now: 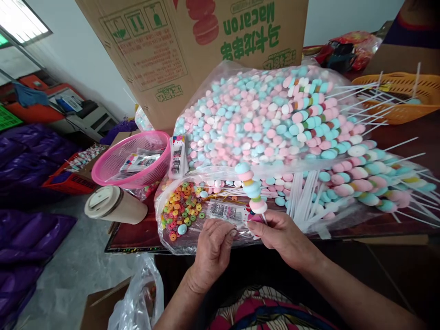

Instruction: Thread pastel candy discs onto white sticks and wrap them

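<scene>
My right hand (280,236) is closed around the lower stick of a marshmallow skewer (252,189), which stands nearly upright. Blue, pink and white marshmallows alternate on it with small yellow and green gummy rings. My left hand (215,243) is pinched shut just to its left; what lies between the fingertips is too small to make out. Behind both hands is a clear printed wrapper (225,211), its colourful end close to my right fingers. Loose gummy rings (180,206) lie on clear plastic beyond my left hand.
A large bag of marshmallows (233,123) fills the table, with finished skewers (316,114) and bare white sticks (304,195) at right. Left stand a pink basket (98,172) and a lidded cup (127,208). A cardboard box (202,55) rises behind; an orange basket (398,114) is far right.
</scene>
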{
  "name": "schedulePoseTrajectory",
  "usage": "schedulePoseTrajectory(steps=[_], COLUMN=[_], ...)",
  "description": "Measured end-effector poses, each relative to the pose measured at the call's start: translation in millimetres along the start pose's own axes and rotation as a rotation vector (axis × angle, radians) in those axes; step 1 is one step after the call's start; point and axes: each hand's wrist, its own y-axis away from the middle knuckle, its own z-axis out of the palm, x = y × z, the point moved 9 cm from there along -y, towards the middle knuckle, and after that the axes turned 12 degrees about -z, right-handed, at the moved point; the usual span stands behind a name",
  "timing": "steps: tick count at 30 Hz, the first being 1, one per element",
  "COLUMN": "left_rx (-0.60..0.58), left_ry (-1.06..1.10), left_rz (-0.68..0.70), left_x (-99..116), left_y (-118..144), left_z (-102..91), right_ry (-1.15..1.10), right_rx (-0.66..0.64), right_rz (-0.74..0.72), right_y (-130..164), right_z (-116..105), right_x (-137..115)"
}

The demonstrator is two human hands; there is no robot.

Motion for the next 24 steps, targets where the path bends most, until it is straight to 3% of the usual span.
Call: schedulePoseTrajectory(steps=[4, 7, 11, 15, 19, 24], left_rx=[0.11, 0.135, 0.091, 0.062, 0.032, 0.058], left_ry=[-0.031, 0.031, 0.179, 0.269, 0.331, 0.282], left_rz=[-0.067, -0.197, -0.277, -0.282, -0.269, -0.286], left_x=[-8.3, -28.0, -47.9, -50.8, -45.2, -45.3], left_y=[6.2, 6.8, 4.7, 1.2, -1.4, 0.1], left_z=[-6.9, -18.7, -32.1, -34.9, -31.3, -34.2], right_ry=[0.094, 0.311, 0.63, 0.783, 0.907, 0.939], right_rx=[0.05, 0.036, -0.04, -0.125, -0.13, -0.096], right_rz=[0.034, -0.033, -0.339, -0.649, -0.794, -0.741], right_y=[2.5, 5.7, 15.5, 29.3, 36.7, 40.7], right_z=[-11.4, -37.0, -64.0, -60.7, -56.8, -73.6], right_x=[11.2, -5.8, -54.6, -82.7, -78.0, -66.9])
